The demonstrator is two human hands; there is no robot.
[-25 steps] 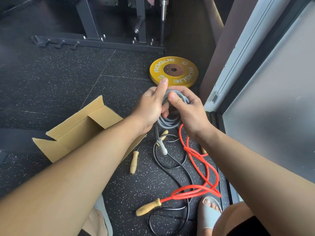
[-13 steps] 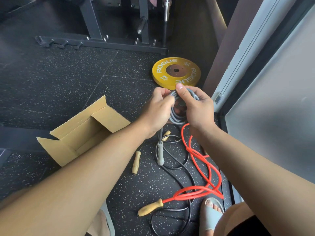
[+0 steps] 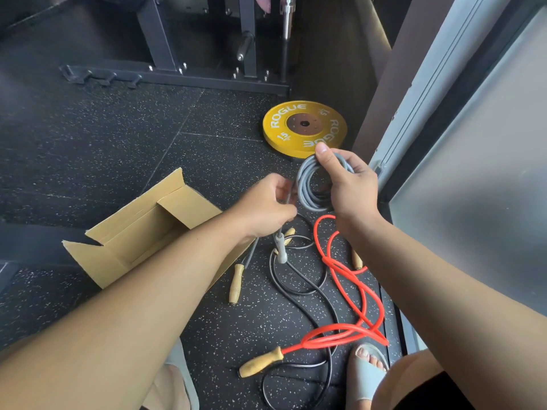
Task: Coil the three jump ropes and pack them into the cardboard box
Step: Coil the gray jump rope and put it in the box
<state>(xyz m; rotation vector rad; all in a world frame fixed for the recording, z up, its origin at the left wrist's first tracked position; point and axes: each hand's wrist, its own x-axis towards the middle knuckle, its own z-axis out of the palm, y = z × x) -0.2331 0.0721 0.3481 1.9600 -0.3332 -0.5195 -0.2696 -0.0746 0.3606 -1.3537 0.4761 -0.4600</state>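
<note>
The right hand grips the grey jump rope, almost fully coiled, and the left hand pinches its loose tail, with the grey handle hanging below. The black jump rope and red jump rope lie uncoiled on the floor beside the open cardboard box, where no rope shows

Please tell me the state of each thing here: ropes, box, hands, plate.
Grey rope: mostly coiled, handle end hanging.
Red rope: lying uncoiled.
Black rope: lying uncoiled.
Box: open, nothing visible inside.
Right hand: grips the grey coil.
Left hand: pinches the grey free end.
Plate: lying flat.
</note>
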